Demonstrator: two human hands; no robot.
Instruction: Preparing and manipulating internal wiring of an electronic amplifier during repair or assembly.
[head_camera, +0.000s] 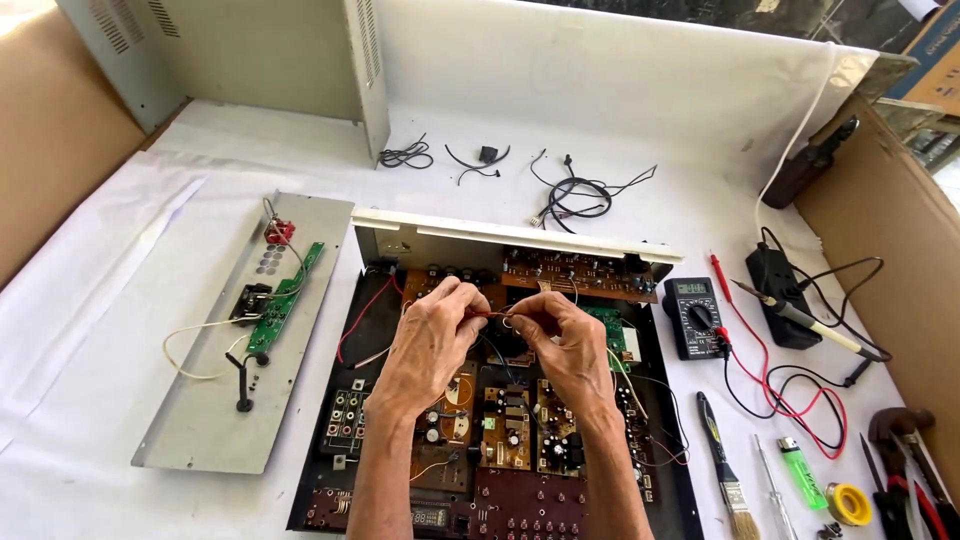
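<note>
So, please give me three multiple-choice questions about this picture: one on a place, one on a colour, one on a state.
1. Where is the multimeter?
A. right of the open chassis
B. on the grey panel
C. inside the chassis

2. What colour is the lighter?
A. red
B. green
C. white

3. What are the left hand and right hand doing?
A. resting flat on the table
B. holding the brush
C. pinching wires together above the boards

Answers:
1 A: it lies on the white cloth beside the chassis's right edge.
2 B: its body is bright green, next to the brush.
3 C: the fingertips of both hands meet on thin wires over the chassis.
</note>
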